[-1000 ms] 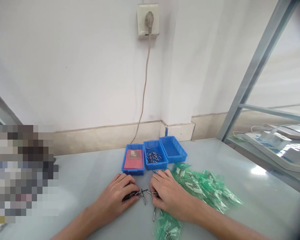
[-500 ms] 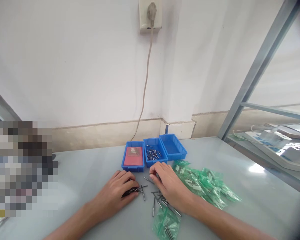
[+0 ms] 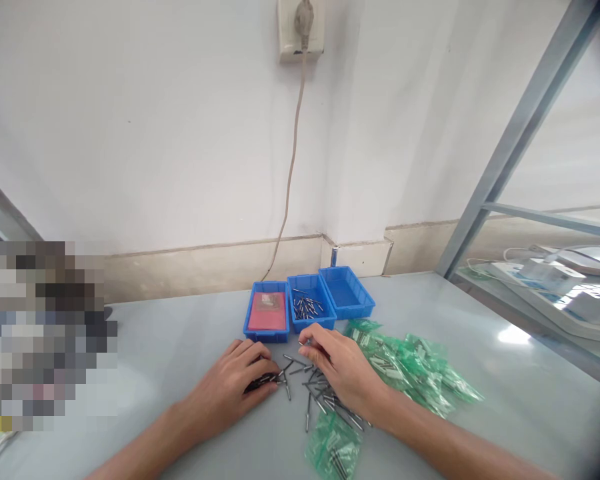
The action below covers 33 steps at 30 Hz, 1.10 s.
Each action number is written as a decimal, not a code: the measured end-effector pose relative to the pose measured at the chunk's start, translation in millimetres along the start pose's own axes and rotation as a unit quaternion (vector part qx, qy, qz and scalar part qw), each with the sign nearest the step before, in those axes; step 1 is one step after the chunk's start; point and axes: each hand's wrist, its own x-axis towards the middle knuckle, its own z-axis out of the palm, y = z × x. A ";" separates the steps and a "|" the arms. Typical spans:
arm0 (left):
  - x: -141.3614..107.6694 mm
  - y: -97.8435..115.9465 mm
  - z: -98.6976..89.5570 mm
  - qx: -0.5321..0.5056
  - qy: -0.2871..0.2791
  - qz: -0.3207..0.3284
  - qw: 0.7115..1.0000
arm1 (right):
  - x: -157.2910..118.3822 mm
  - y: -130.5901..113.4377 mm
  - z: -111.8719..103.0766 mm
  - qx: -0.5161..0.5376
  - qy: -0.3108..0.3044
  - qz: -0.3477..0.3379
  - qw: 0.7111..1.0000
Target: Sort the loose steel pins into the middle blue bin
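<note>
My left hand rests on the table, its fingers curled round a cluster of thin metal pins that poke out past the thumb and fingertips. Thumb and forefinger of my right hand are pinched together just in front of the middle blue tray, and a small tip of a metal pin shows between them. Loose metal pins lie scattered beneath and beside that hand. More pins lie in the middle blue tray. A small green plastic bag with pins inside sits at the near edge.
The left blue tray holds a pink sheet with a small clear packet on it. The right blue tray stands beside the middle one. Several green bags are heaped at right. A metal shelf frame rises there; a blurred-out person is at left.
My right hand has shifted slightly, and more of the loose pins now show under and beside it. My left hand keeps its place round the cluster.
</note>
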 end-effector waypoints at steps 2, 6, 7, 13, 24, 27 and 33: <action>-0.1 0.4 -0.5 -0.002 -0.004 -0.003 1.000 | 0.1 -1.2 -0.6 0.002 0.004 0.000 1.000; -0.1 1.0 -1.1 -0.002 -0.016 -0.012 1.000 | 0.1 -1.2 -0.8 0.020 0.032 -0.009 0.999; 0.0 0.9 -1.2 -0.002 -0.022 -0.015 1.000 | 0.2 -0.7 -0.6 0.023 0.039 -0.015 0.999; -0.3 0.9 -2.3 -0.002 -0.037 -0.025 0.999 | 0.9 -2.2 -0.4 0.024 0.070 -0.038 0.997; 0.3 0.1 -2.2 -0.009 -0.035 -0.022 0.999 | 5.3 -2.9 -5.7 0.204 0.062 0.021 0.977; 0.6 0.1 -2.1 -0.008 -0.046 -0.030 0.998 | 8.1 -1.7 -5.3 0.334 0.016 0.074 0.940; 0.2 0.6 -2.4 -0.010 -0.044 -0.028 0.999 | 11.0 -2.8 -7.0 0.472 -0.026 0.126 0.872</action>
